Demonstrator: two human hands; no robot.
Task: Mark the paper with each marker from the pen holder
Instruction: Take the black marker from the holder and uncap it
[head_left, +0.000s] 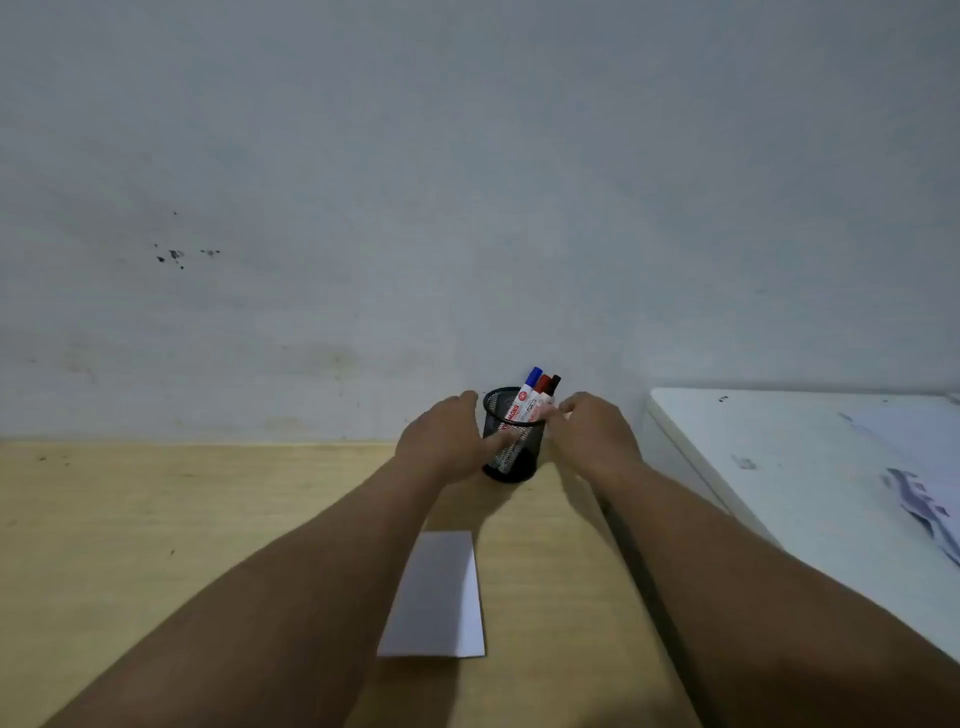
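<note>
A black mesh pen holder (511, 457) stands on the wooden table near the wall. Three markers lean in it: a blue-capped one (531, 379), a red-capped one (543, 384) and a black-capped one (555, 383). My left hand (441, 441) wraps the holder's left side, with the thumb across its front. My right hand (592, 431) is at the holder's right, its fingertips against the marker barrels at the rim; whether they pinch one is unclear. A white sheet of paper (436, 597) lies flat on the table between my forearms.
The wooden table (156, 545) runs up to a grey wall. A white surface (779, 467) with printed papers (930, 509) on it adjoins the table on the right, standing slightly higher.
</note>
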